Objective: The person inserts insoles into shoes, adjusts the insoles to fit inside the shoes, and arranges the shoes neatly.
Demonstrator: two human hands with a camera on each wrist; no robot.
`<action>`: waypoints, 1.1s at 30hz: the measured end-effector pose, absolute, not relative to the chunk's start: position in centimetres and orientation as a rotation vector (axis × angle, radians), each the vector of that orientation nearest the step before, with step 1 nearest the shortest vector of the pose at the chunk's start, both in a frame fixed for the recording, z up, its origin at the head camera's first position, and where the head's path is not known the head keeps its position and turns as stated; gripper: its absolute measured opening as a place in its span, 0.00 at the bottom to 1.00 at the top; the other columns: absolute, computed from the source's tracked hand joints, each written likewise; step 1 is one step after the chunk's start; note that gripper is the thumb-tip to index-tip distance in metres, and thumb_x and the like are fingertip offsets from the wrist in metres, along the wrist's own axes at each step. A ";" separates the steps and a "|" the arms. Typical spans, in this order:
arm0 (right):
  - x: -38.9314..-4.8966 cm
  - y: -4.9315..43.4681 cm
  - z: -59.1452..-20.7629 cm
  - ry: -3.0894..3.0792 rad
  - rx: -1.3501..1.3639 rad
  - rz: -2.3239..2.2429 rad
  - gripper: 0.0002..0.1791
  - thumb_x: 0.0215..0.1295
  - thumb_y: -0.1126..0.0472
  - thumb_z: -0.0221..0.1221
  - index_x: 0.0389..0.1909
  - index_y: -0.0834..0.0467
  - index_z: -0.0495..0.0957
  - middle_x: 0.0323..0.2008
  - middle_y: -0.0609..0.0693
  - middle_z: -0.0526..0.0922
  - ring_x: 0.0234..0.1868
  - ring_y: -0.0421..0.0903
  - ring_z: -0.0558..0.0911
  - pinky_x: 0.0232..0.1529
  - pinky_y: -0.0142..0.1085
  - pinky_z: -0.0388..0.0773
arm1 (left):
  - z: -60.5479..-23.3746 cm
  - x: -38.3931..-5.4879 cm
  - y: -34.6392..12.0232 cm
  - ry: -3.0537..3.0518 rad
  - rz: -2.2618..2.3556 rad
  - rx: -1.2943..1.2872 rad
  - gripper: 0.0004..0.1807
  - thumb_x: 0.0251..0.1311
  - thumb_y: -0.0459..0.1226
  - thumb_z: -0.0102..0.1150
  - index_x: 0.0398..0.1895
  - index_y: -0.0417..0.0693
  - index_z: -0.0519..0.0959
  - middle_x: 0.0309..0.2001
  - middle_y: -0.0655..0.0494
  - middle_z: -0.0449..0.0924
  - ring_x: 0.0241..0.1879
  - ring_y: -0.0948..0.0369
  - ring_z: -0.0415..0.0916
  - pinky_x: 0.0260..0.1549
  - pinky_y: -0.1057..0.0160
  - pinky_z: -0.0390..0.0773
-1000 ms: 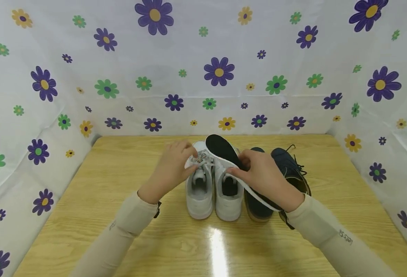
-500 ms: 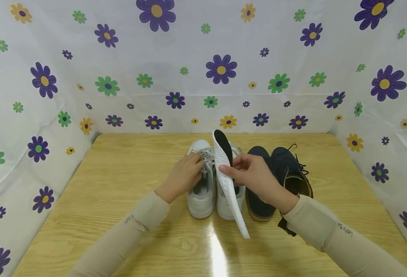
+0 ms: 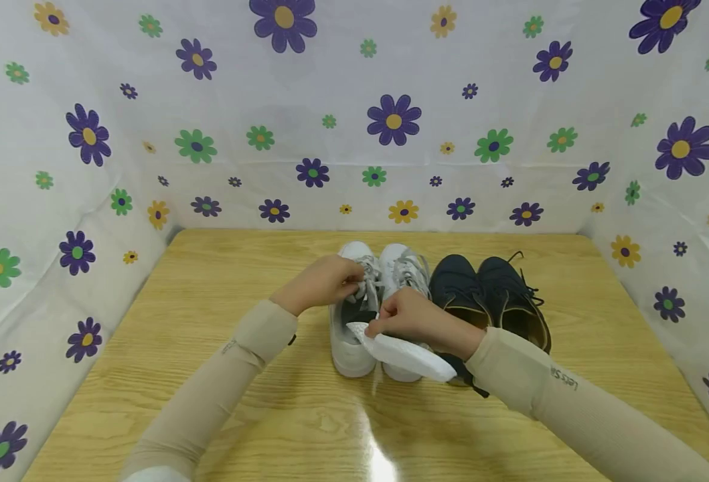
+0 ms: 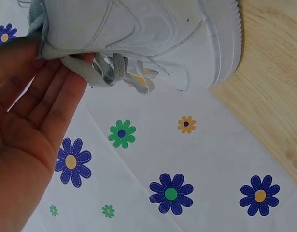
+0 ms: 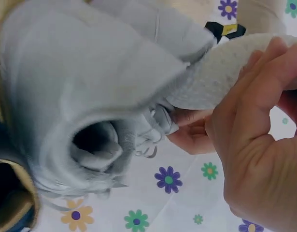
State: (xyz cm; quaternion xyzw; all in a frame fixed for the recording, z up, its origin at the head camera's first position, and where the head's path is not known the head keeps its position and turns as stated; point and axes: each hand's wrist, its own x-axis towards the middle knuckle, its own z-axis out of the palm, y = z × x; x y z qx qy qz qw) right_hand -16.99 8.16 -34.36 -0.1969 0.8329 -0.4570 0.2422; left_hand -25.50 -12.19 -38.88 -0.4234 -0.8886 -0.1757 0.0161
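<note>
The left hand grips the left white sneaker at its laces and tongue; the left wrist view shows its fingers curled at the opening's edge beside the grey laces. A white insole with a textured underside is pinched near one end by the right hand. That end sits over the left sneaker's opening, while the rest slants right across the heel of the right white sneaker. In the right wrist view the insole partly hides behind the fingers.
A pair of dark navy lace-up shoes, one dark shoe and its mate, stands close on the right. All rest on a wood-grain table. White flower-print cloth encloses the back and sides.
The right hand has swung the insole's leading end down and toward the person, to the left sneaker's opening. The left hand has moved slightly and stays at that sneaker's laces.
</note>
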 end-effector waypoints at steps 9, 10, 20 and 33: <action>-20.0 5.2 -35.2 2.323 -0.457 -1.084 0.27 0.60 0.62 0.59 0.06 0.52 0.58 0.07 0.42 0.54 0.09 0.36 0.55 0.17 0.29 0.57 | -39.0 -25.6 -11.9 -2.784 -0.543 -1.337 0.15 0.58 0.28 0.59 0.18 0.49 0.68 0.19 0.61 0.63 0.22 0.64 0.60 0.25 0.66 0.62; -20.2 5.0 -35.4 2.335 -0.444 -1.056 0.27 0.60 0.62 0.59 0.05 0.52 0.58 0.06 0.42 0.55 0.08 0.37 0.57 0.16 0.29 0.58 | -39.0 -25.6 -11.9 -2.784 -0.538 -1.335 0.15 0.58 0.28 0.59 0.19 0.49 0.69 0.19 0.61 0.64 0.22 0.64 0.60 0.25 0.66 0.62; -21.4 2.7 -36.3 2.526 -0.519 -0.833 0.17 0.62 0.61 0.61 0.14 0.55 0.69 0.10 0.46 0.67 0.09 0.41 0.70 0.15 0.32 0.72 | -38.8 -25.4 -12.4 -2.762 -0.545 -1.315 0.12 0.60 0.29 0.59 0.20 0.48 0.72 0.20 0.59 0.70 0.21 0.64 0.62 0.26 0.65 0.65; -16.6 2.0 -33.1 2.679 -0.726 -0.225 0.32 0.62 0.38 0.58 0.07 0.53 0.63 0.05 0.44 0.57 0.09 0.40 0.61 0.14 0.31 0.58 | -39.0 -25.3 -12.3 -2.789 -0.546 -1.274 0.12 0.60 0.29 0.59 0.21 0.50 0.73 0.21 0.60 0.70 0.22 0.63 0.63 0.26 0.65 0.66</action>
